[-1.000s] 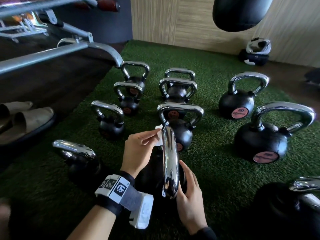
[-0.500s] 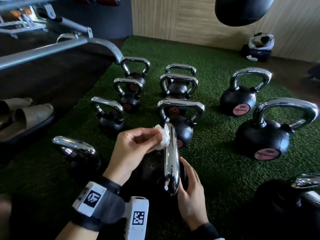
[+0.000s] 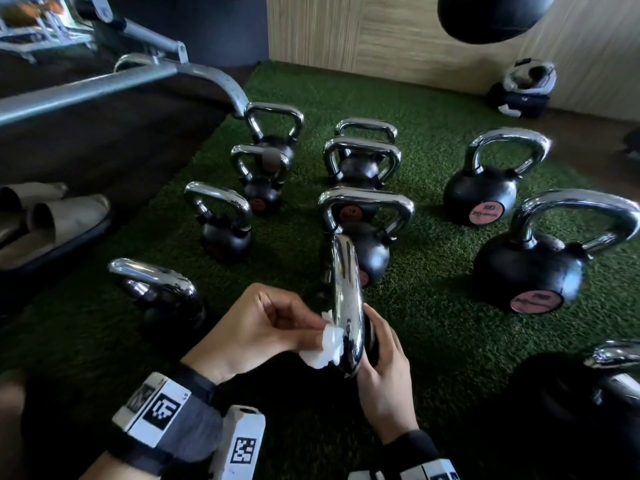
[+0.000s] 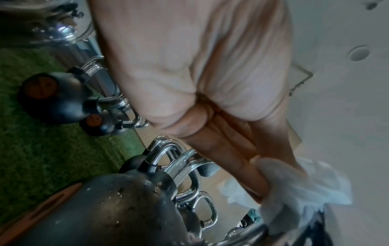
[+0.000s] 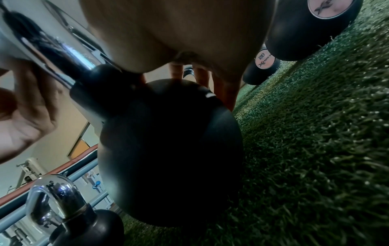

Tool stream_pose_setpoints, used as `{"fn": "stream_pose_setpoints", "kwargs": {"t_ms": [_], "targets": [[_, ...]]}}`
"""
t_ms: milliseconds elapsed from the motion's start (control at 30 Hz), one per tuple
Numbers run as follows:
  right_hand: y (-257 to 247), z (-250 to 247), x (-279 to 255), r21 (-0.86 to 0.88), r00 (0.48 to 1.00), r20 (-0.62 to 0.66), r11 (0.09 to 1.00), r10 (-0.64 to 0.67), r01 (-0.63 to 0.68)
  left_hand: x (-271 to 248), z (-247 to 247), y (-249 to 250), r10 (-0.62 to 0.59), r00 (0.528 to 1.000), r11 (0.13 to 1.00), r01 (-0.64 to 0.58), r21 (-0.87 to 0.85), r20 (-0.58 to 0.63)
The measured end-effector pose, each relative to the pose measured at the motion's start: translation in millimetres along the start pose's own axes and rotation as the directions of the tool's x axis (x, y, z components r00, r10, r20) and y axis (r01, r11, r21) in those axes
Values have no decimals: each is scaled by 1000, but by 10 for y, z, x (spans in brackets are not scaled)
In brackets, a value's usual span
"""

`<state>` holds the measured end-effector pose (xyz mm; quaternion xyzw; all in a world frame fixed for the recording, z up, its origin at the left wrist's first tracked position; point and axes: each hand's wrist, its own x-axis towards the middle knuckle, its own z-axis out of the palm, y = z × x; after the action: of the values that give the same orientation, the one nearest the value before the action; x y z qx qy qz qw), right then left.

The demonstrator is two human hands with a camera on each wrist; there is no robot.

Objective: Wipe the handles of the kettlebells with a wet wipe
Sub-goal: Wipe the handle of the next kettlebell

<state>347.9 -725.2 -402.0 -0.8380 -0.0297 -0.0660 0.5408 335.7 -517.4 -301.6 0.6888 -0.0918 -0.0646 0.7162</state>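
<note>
The nearest kettlebell has a black ball [image 5: 168,149] and a chrome handle [image 3: 346,289] seen end-on in the head view. My left hand [image 3: 311,327] pinches a crumpled white wet wipe [image 3: 327,348] against the left side of the handle's near end. In the left wrist view, the wipe [image 4: 294,186] is bunched under the fingers [image 4: 242,166], right at the chrome. My right hand [image 3: 384,362] lies flat on the ball's right side, beside the handle, steadying it. Its fingers [image 5: 227,93] reach down the ball's far side.
Several more black kettlebells with chrome handles stand on the green turf [image 3: 433,323], one close on the left [image 3: 156,285] and large ones on the right [image 3: 530,265]. Grey slippers [image 3: 52,223] lie left, a metal frame bar [image 3: 121,84] back left, a black bag [image 3: 491,15] hangs above.
My left hand has slid the wipe along the handle from its far end to its near end. The right hand has stayed on the ball.
</note>
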Motion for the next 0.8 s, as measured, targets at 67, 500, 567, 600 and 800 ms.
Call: {"fn": "stream_pose_setpoints", "kwargs": {"t_ms": [67, 500, 567, 600, 800], "targets": [[10, 4, 14, -5, 1000, -2, 1000, 12, -12, -20, -13, -1, 53, 998, 995, -56, 85, 43], [15, -18, 62, -26, 1000, 26, 1000, 6, -6, -161, -23, -198, 117, 989, 876, -147, 459, 95], [-35, -60, 80, -30, 1000, 1, 1000, 2, -2, -165, -26, -219, 122, 989, 882, -146, 448, 83], [-72, -96, 97, -36, 999, -37, 999, -14, 13, -150, -37, -204, 114, 991, 886, -135, 444, 75], [-654, -385, 129, 122, 972, -198, 981, -124, 150, -48, -178, 159, 221, 969, 949, -188, 253, -110]]}}
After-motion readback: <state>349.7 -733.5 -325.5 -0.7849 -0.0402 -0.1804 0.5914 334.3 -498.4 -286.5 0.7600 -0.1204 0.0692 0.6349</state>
